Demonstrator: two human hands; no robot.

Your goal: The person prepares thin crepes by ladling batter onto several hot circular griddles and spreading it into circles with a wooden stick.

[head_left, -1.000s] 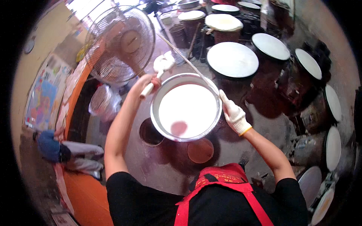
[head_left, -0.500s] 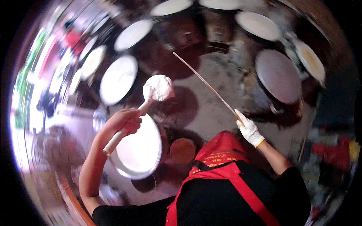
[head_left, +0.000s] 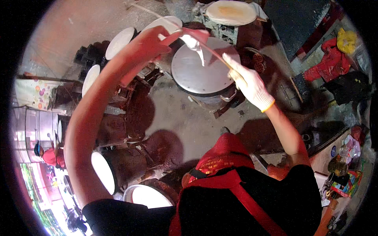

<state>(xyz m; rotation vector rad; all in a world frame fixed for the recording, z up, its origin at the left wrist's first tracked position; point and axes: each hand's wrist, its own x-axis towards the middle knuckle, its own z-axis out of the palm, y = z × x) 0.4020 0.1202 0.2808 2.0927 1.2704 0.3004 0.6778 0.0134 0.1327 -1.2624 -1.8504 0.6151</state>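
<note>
My bare left hand is raised at the top middle, blurred, with its fingers closed round a pale-handled stick, most of which is hidden by the hand. White dough hangs from the stick's end and trails downward in a thin strip over a round grey griddle. The white-gloved right hand grips a long thin rod at its lower end, right of the griddle. The rod slants up and left, passing close to the dough and the left hand; whether it touches the dough I cannot tell.
Several pale round griddles stand on the left, one of them lower down. A white basin is by my left side. Another griddle with a browned patch stands at the far side. Red and yellow cloths lie at right.
My view and body have turned right, so the grey griddle now lies before me. The left hand with the dough has moved over toward it, and the rod has come across near the dough.
</note>
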